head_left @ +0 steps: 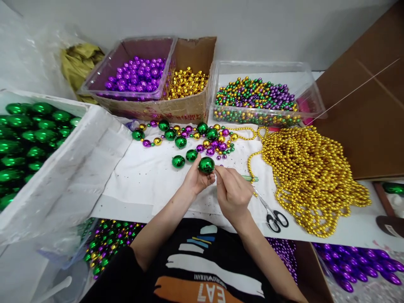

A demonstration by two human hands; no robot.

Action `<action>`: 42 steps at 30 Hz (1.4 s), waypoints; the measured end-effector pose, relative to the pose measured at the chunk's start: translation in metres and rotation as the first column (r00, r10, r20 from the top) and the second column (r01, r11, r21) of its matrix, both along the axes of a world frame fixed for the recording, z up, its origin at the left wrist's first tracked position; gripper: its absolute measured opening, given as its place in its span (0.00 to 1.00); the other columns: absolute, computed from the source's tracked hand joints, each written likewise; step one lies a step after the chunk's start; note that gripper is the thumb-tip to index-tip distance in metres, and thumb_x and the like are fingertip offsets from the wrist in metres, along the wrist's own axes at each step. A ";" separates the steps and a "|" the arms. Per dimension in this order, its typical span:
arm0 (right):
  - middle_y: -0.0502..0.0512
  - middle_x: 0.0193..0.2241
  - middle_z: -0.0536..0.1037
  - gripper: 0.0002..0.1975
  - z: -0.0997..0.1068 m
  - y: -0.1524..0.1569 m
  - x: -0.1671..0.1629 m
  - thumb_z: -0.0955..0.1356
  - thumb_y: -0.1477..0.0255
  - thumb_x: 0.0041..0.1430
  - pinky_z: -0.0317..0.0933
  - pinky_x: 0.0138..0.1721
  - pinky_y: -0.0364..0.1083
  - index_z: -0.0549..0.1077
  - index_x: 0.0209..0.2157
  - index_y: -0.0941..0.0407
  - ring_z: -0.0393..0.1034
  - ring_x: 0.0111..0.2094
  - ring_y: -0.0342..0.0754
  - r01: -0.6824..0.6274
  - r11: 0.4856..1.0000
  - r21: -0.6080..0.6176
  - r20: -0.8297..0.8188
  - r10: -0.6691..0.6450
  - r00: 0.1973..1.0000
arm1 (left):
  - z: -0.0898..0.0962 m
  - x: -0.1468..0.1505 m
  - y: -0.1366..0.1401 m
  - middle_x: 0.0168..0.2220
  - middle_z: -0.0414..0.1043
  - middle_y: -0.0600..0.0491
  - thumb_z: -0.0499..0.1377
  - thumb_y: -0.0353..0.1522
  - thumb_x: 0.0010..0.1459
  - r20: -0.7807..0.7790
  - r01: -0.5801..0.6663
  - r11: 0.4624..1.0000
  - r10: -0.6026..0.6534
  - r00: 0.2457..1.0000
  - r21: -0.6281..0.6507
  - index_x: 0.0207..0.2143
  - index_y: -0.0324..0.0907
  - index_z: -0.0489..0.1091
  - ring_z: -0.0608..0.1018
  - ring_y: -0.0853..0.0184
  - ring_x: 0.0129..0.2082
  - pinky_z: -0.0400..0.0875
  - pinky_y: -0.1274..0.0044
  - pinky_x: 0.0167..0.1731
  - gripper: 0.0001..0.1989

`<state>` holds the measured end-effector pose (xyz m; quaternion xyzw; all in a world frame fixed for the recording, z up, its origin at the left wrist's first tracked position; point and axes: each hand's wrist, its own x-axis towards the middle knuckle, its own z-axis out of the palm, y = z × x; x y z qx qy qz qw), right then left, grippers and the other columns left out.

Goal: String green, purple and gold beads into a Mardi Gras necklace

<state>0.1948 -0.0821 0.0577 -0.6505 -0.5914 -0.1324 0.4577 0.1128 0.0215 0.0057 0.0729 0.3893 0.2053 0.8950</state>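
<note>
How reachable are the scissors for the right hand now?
Probably yes: the scissors lie close by, nothing piled on them. But the right hand is pinching at the green ball in the left hand, so may need to let go first.

The hands [232,191] partly hide one green ball [206,165], and the right edge crops the brown cardboard [356,113].

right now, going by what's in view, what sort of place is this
Likely a bead-craft workshop: loose purple balls kept in bulk, a heap of gold bead strings, and a green ball in the left hand.
</note>
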 end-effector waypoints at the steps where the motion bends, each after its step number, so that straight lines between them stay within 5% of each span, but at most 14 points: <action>1: 0.57 0.33 0.81 0.11 -0.004 0.002 -0.001 0.64 0.80 0.65 0.67 0.35 0.43 0.74 0.46 0.58 0.75 0.34 0.46 -0.007 1.000 0.002 0.003 0.007 1.000 | 0.001 0.000 -0.001 0.23 0.72 0.51 0.57 0.52 0.60 -0.006 -0.001 1.000 0.001 1.000 0.000 0.31 0.37 0.70 0.72 0.71 0.19 0.71 0.78 0.21 0.25; 6: 0.57 0.32 0.78 0.10 -0.027 0.001 0.000 0.64 0.77 0.67 0.64 0.32 0.42 0.76 0.43 0.60 0.73 0.32 0.45 0.025 0.992 -0.124 -0.084 -0.035 0.996 | 0.009 0.002 -0.006 0.25 0.72 0.51 0.54 0.49 0.64 -0.012 0.029 0.997 -0.028 1.000 0.072 0.30 0.37 0.70 0.73 0.70 0.22 0.71 0.77 0.25 0.23; 10: 0.54 0.28 0.74 0.12 -0.037 -0.012 0.006 0.63 0.72 0.69 0.62 0.30 0.43 0.78 0.42 0.59 0.71 0.29 0.45 -0.020 0.947 -0.320 -0.281 -0.075 0.957 | 0.016 -0.005 -0.010 0.36 0.76 0.51 0.57 0.42 0.63 0.001 -0.025 0.948 0.026 1.000 0.317 0.40 0.40 0.75 0.76 0.68 0.33 0.72 0.76 0.35 0.15; 16: 0.55 0.36 0.79 0.14 -0.018 -0.033 0.010 0.64 0.64 0.68 0.66 0.38 0.47 0.76 0.48 0.54 0.73 0.37 0.50 -0.401 0.767 -0.501 -0.544 0.081 0.835 | 0.041 -0.034 -0.008 0.52 0.75 0.47 0.58 0.41 0.64 -0.058 0.001 0.694 0.059 0.997 0.720 0.39 0.41 0.79 0.72 0.61 0.55 0.66 0.73 0.53 0.15; 19: 0.58 0.42 0.78 0.12 -0.002 -0.035 0.004 0.65 0.64 0.67 0.65 0.44 0.52 0.76 0.46 0.54 0.71 0.45 0.54 -0.300 0.819 -0.489 -0.433 0.070 0.898 | 0.057 -0.045 -0.009 0.55 0.73 0.49 0.55 0.40 0.66 -0.057 0.012 0.545 0.065 0.996 0.839 0.40 0.44 0.80 0.69 0.60 0.60 0.61 0.69 0.60 0.15; 23: 0.58 0.47 0.77 0.14 0.013 -0.019 -0.012 0.64 0.70 0.68 0.64 0.48 0.53 0.71 0.53 0.53 0.68 0.49 0.53 -0.308 0.898 -0.313 -0.460 0.140 0.877 | 0.072 -0.050 -0.015 0.54 0.74 0.49 0.53 0.39 0.67 0.005 -0.028 0.442 0.052 0.999 0.897 0.42 0.46 0.80 0.71 0.60 0.59 0.61 0.66 0.61 0.15; 28: 0.54 0.33 0.78 0.08 0.014 0.004 -0.027 0.65 0.72 0.67 0.64 0.43 0.49 0.76 0.35 0.55 0.70 0.39 0.49 -0.521 0.809 -0.270 -0.628 0.262 0.732 | 0.080 -0.055 -0.014 0.52 0.75 0.48 0.53 0.39 0.68 0.019 -0.041 0.331 0.071 0.997 0.943 0.43 0.46 0.80 0.73 0.60 0.57 0.63 0.65 0.61 0.15; 32: 0.53 0.30 0.78 0.09 0.004 0.007 -0.022 0.67 0.70 0.64 0.63 0.43 0.48 0.77 0.30 0.55 0.71 0.38 0.48 -0.651 0.732 -0.201 -0.806 0.254 0.535 | 0.074 -0.059 -0.001 0.50 0.76 0.48 0.51 0.40 0.68 0.039 -0.051 0.378 0.041 0.998 0.924 0.42 0.46 0.79 0.75 0.61 0.53 0.69 0.68 0.54 0.17; 36: 0.51 0.27 0.80 0.09 -0.005 0.005 -0.012 0.69 0.66 0.62 0.62 0.31 0.44 0.78 0.31 0.55 0.68 0.27 0.43 -0.579 0.809 -0.105 -0.965 0.058 0.257 | 0.055 -0.054 0.011 0.57 0.71 0.47 0.55 0.46 0.64 0.017 0.056 0.454 -0.154 0.988 0.889 0.58 0.50 0.69 0.74 0.59 0.54 0.68 0.67 0.54 0.23; 39: 0.51 0.28 0.80 0.08 -0.006 0.006 -0.004 0.71 0.65 0.58 0.57 0.24 0.41 0.78 0.32 0.55 0.63 0.22 0.40 -0.452 0.891 -0.041 -0.990 0.026 0.142 | 0.036 -0.046 0.008 0.57 0.70 0.47 0.67 0.42 0.53 -0.159 0.311 0.343 -0.405 0.900 0.886 0.63 0.50 0.63 0.71 0.57 0.56 0.67 0.67 0.55 0.35; 42: 0.51 0.29 0.79 0.07 -0.004 0.007 0.004 0.73 0.66 0.56 0.57 0.24 0.41 0.78 0.30 0.55 0.62 0.22 0.39 -0.342 0.940 0.016 -0.991 0.060 0.120 | 0.022 -0.041 -0.001 0.47 0.75 0.47 0.67 0.39 0.54 -0.339 0.494 0.201 -0.512 0.789 0.846 0.52 0.42 0.72 0.75 0.60 0.47 0.69 0.69 0.48 0.24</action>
